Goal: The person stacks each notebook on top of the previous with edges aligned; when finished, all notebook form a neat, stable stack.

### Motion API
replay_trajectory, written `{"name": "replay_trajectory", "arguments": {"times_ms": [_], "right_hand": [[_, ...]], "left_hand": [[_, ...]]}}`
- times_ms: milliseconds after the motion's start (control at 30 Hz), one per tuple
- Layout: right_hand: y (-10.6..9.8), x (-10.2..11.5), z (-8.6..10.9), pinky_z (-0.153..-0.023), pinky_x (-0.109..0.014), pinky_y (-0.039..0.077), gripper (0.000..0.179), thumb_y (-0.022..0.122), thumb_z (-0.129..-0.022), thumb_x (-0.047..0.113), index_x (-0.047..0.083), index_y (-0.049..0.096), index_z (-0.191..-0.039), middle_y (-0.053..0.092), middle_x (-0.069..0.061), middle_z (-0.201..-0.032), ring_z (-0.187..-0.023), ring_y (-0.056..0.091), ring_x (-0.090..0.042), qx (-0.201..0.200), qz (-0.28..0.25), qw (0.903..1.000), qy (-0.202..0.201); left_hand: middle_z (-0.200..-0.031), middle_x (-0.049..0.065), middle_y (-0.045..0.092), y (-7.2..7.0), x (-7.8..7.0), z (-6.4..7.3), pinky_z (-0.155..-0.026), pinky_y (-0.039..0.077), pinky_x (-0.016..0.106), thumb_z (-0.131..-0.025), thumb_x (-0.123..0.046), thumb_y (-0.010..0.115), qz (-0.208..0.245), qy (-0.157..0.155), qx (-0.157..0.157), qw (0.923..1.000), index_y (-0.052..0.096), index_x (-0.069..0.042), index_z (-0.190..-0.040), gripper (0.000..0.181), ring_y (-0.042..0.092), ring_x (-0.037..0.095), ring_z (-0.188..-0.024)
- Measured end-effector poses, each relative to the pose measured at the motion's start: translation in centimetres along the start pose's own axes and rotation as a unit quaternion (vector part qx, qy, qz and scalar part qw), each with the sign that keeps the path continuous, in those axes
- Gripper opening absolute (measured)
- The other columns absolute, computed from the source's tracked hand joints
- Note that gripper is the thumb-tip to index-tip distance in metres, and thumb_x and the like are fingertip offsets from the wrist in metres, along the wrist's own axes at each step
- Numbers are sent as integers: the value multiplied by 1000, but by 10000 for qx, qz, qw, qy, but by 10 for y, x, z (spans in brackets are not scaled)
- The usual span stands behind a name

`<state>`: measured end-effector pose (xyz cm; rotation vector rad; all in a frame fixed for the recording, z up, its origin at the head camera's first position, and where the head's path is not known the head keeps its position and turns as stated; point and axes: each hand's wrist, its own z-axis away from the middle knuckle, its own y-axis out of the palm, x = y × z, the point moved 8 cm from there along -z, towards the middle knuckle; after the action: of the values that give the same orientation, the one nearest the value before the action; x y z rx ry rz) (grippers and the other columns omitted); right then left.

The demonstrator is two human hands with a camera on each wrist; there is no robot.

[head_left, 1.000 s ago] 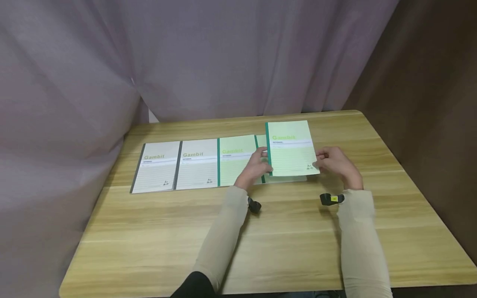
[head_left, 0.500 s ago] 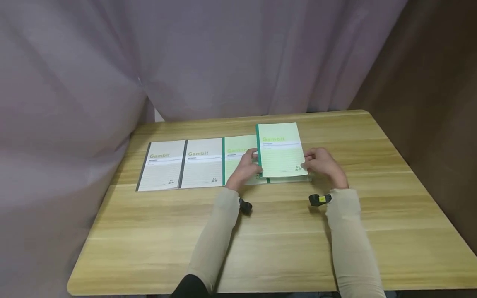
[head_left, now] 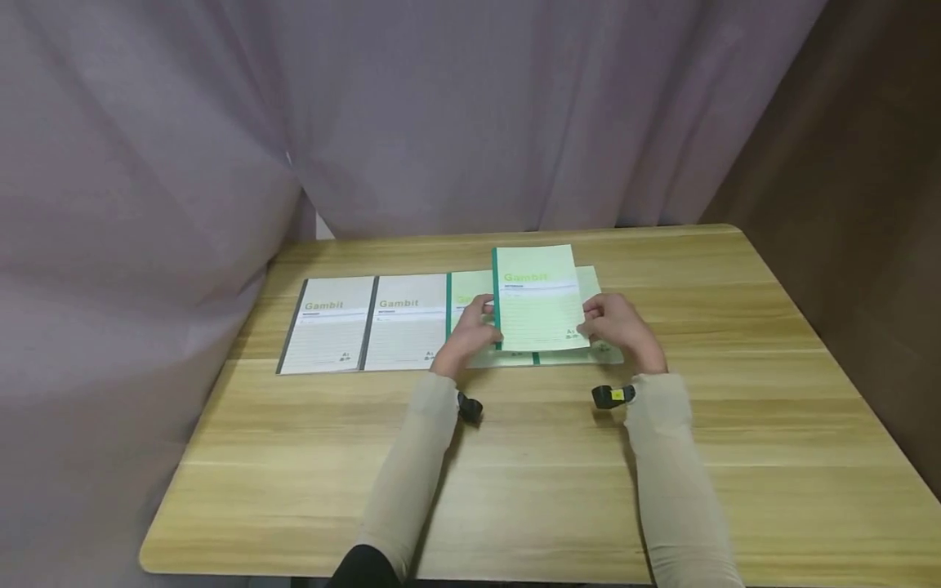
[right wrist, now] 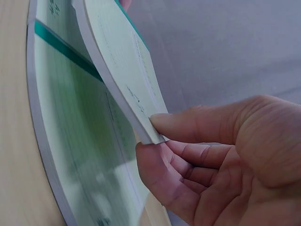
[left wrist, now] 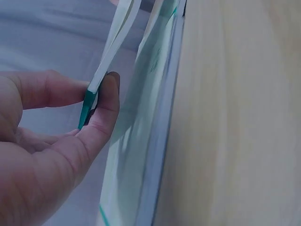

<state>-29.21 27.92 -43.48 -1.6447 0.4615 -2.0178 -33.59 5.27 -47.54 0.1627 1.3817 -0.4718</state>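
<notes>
Between both hands a light green notebook (head_left: 539, 306) with a dark green spine is held above the row of notebooks. My left hand (head_left: 468, 333) pinches its spine edge, thumb on the cover and fingers beneath, as the left wrist view shows. At the opposite edge, near the lower corner, my right hand (head_left: 623, 328) pinches it between thumb and fingers. Two more green notebooks lie flat below; the held one partly covers the left green notebook (head_left: 469, 282) and the right green notebook (head_left: 590, 282).
Two white notebooks, the outer white notebook (head_left: 327, 335) and the inner white notebook (head_left: 406, 331), continue the row leftward with dark grey spines. All lie on a wooden table (head_left: 529, 482). A grey-purple curtain (head_left: 441, 114) hangs behind it.
Both hands have carried the green notebook leftward, from over the right green notebook to across the two green ones. The head view has shifted slightly.
</notes>
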Motion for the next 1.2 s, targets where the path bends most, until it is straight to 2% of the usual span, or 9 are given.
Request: {"name": "replay_trajectory", "arguments": {"times_ms": [133,367,467,567,733,833,967,1067,1200], "right_hand": [[14,3,-5,-75,-36,58,44,65,-91,0,-20,51,-128,60,-22,-104,-79,64,-23,76,-102,9999,-5],[35,18,-16,-74,-37,60,43,64,-88,-3,-21,52,-125,60,-23,-103,-77,65,-23,184,-162,9996,-164],[40,22,-21,-75,-36,59,43,65,-88,-3,-20,53,-126,60,-23,-104,-76,67,-23,229,-79,9996,-154],[40,26,-25,-76,-35,59,43,64,-89,-2,-20,53,-127,60,-23,-105,-76,67,-24,192,-11,9996,-187],[45,30,-29,-78,-37,59,43,65,-89,-2,-19,53,-127,59,-21,-104,-77,68,-24,205,-53,9997,-135],[51,32,-29,-77,-36,58,31,65,-89,-3,-16,56,-116,59,-17,-96,-77,68,-25,236,-2,9997,-108],[59,32,-29,-70,-32,52,10,65,-88,-4,-5,54,-90,53,-8,-79,-73,67,-25,208,164,9996,-116],[64,33,-30,-66,-31,48,16,66,-87,-4,1,51,-82,50,-5,-73,-71,64,-24,210,286,9993,-149],[70,34,-31,-65,-31,44,19,67,-87,-4,3,50,-78,49,-4,-70,-67,58,-22,246,399,9987,-200]], "left_hand": [[-145,18,42,-13,8,5,-100,48,43,-79,10,60,57,-97,-16,9999,31,-4,-155,83,43,33,-131],[-146,19,42,-36,17,14,-107,42,47,-78,9,60,53,-201,-218,9995,31,-2,-155,83,40,35,-136],[-146,18,42,-44,18,15,-104,45,46,-78,10,59,51,-285,-259,9992,31,-3,-155,83,43,34,-132],[-147,19,41,-49,13,13,-102,47,45,-79,10,59,80,-216,-212,9995,30,-2,-155,83,46,35,-127],[-148,19,40,-57,12,13,-104,46,44,-79,7,59,-15,-248,-93,9996,29,-3,-156,83,42,34,-134],[-147,19,41,-62,16,14,-101,48,42,-80,7,60,-58,-329,-90,9994,30,-3,-155,82,46,34,-130],[-145,19,43,-64,21,15,-93,52,38,-81,8,61,-115,-402,-88,9991,30,-1,-155,81,53,31,-115],[-142,20,47,-67,25,17,-92,52,36,-82,8,61,-208,-470,-114,9986,32,0,-154,78,55,29,-113],[-137,20,51,-72,25,19,-92,54,38,-82,9,60,-338,-459,-196,9982,36,2,-150,72,56,32,-115]]}}
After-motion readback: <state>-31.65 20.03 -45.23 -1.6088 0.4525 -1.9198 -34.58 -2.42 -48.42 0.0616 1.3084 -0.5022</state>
